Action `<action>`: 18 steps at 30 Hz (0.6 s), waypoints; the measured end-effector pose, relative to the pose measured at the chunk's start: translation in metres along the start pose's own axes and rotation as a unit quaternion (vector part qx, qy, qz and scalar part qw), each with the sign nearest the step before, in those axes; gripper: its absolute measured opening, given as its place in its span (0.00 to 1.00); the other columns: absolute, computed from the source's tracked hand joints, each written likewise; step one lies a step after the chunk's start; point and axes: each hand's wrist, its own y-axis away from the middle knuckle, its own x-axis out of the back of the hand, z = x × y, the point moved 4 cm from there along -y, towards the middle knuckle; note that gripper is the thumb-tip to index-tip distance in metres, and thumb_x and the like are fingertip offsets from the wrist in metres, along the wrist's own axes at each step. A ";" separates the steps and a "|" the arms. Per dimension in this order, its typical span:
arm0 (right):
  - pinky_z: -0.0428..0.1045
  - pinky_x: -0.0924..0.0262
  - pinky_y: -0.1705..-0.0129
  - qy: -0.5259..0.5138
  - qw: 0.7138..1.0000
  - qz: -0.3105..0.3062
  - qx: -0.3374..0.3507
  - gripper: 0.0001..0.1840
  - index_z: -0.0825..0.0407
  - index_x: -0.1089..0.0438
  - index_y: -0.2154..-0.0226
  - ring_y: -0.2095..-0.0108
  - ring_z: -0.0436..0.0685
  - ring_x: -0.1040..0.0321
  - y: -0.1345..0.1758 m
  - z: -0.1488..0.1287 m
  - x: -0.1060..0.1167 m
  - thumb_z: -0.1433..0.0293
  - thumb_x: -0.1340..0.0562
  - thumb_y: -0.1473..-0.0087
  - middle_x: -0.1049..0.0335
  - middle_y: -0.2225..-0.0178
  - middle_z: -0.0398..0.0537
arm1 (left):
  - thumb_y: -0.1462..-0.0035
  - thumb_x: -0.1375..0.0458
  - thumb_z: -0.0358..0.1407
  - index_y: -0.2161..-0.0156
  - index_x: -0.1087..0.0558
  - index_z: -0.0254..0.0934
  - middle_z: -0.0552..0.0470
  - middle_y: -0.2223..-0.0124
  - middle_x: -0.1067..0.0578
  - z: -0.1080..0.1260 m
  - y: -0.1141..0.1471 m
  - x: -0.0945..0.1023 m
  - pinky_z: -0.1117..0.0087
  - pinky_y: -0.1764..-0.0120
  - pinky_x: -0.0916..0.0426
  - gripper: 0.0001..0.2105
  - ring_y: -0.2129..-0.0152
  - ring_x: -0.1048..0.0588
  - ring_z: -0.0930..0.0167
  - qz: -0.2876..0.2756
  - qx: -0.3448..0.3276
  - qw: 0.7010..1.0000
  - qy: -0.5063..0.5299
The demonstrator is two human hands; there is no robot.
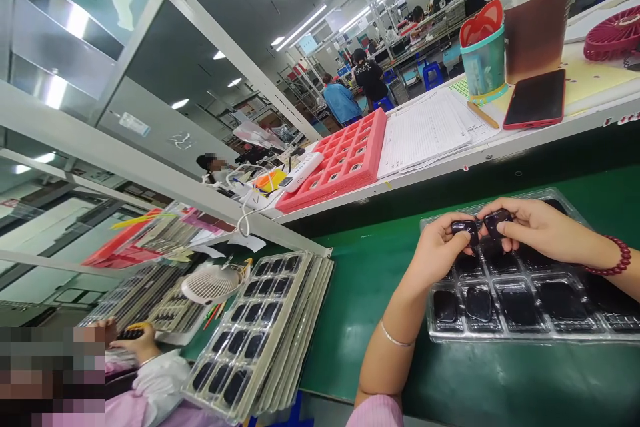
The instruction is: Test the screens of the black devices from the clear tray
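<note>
Head view: left hand (443, 247) pinches a small dark glossy part (466, 229); right hand (537, 227) pinches a second dark part (497, 219). The two parts nearly touch, held just above the clear blister tray (575, 330) on the green tabletop (370, 293). Tray pockets mostly hold similar parts. Step, as judged: pairing or checking two parts over the tray. Next move calls for steady fingertip alignment. A stack of filled trays (260, 333) lies to the left.
</note>
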 end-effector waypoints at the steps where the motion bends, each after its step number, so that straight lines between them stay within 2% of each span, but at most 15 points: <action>1: 0.50 0.29 0.72 -0.007 1.000 -0.004 0.002 0.20 0.50 0.23 0.56 0.76 0.53 0.28 0.000 0.000 0.000 0.52 0.34 0.40 0.23 0.66 0.48 | 0.45 0.36 0.39 0.56 0.24 0.33 0.51 0.68 0.24 0.000 0.000 0.000 0.71 0.68 0.29 0.13 0.77 0.27 0.75 -0.001 -0.001 1.000 0.000; 4: 0.49 0.32 0.74 -0.011 1.000 0.001 0.006 0.21 0.50 0.23 0.58 0.77 0.53 0.30 0.000 0.000 0.000 0.51 0.36 0.39 0.24 0.67 0.47 | 0.42 0.38 0.43 0.57 0.24 0.33 0.50 0.67 0.23 -0.001 -0.001 -0.001 0.70 0.68 0.29 0.15 0.76 0.27 0.73 -0.009 -0.006 1.000 0.003; 7: 0.49 0.33 0.74 0.018 0.999 0.031 0.024 0.17 0.49 0.25 0.54 0.75 0.54 0.30 0.000 -0.004 0.000 0.59 0.32 0.45 0.23 0.66 0.46 | 0.45 0.37 0.37 0.53 0.25 0.34 0.48 0.60 0.22 -0.002 -0.001 -0.002 0.69 0.62 0.28 0.15 0.70 0.25 0.72 -0.015 -0.025 1.000 0.008; 9: 0.50 0.32 0.72 0.022 0.999 0.034 0.031 0.22 0.48 0.27 0.50 0.72 0.57 0.29 0.000 -0.005 0.000 0.64 0.31 0.48 0.22 0.63 0.47 | 0.49 0.36 0.30 0.51 0.26 0.36 0.48 0.57 0.21 -0.002 -0.001 -0.002 0.69 0.58 0.28 0.18 0.65 0.24 0.71 -0.006 -0.034 0.999 -0.003; 12: 0.51 0.29 0.71 0.001 1.000 0.015 0.007 0.24 0.48 0.28 0.47 0.72 0.58 0.27 0.000 -0.003 -0.001 0.65 0.33 0.47 0.22 0.66 0.46 | 0.51 0.36 0.28 0.52 0.26 0.37 0.48 0.55 0.21 -0.003 0.000 -0.002 0.70 0.57 0.29 0.19 0.61 0.24 0.69 0.012 -0.032 0.999 -0.021; 15: 0.52 0.28 0.70 -0.007 1.000 0.009 -0.005 0.19 0.50 0.26 0.51 0.74 0.58 0.27 0.001 -0.001 0.000 0.61 0.36 0.43 0.23 0.72 0.46 | 0.45 0.38 0.34 0.54 0.25 0.36 0.47 0.58 0.21 -0.004 0.000 -0.002 0.70 0.63 0.29 0.13 0.67 0.25 0.71 0.007 -0.025 0.999 -0.019; 18: 0.51 0.31 0.73 0.016 0.999 0.036 0.014 0.13 0.49 0.24 0.58 0.76 0.55 0.30 0.001 -0.004 0.002 0.61 0.33 0.44 0.24 0.71 0.45 | 0.41 0.46 0.32 0.50 0.25 0.37 0.50 0.63 0.21 -0.006 0.000 0.001 0.71 0.67 0.31 0.15 0.73 0.26 0.73 0.014 -0.013 0.998 -0.051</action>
